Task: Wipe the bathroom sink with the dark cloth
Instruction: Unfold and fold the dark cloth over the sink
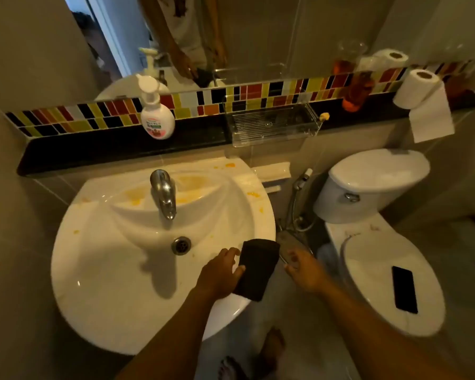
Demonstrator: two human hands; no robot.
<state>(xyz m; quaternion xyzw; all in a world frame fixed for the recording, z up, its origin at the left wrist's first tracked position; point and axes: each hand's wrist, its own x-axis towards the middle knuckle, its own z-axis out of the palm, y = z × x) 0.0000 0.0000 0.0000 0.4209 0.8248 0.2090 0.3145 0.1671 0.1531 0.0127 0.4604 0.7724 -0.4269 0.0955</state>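
Note:
The white round sink (pixel 93 270) fills the left centre of the view, with yellow-orange smears around the chrome tap (pixel 163 193) and along the back rim. The drain (pixel 181 245) sits in the middle of the bowl. A folded dark cloth (pixel 257 268) lies over the sink's right front rim. My left hand (pixel 221 271) grips the cloth's left edge, thumb on top. Just right of the cloth, off the sink's edge, my right hand (pixel 303 270) hovers with fingers loosely curled and holds nothing.
A soap pump bottle (pixel 157 113) and a clear wire rack (pixel 272 124) stand on the black ledge behind the sink. At right are a toilet (pixel 379 264) with a black phone (pixel 404 289) on its lid, a bidet hose (pixel 296 198) and a toilet roll (pixel 420 91).

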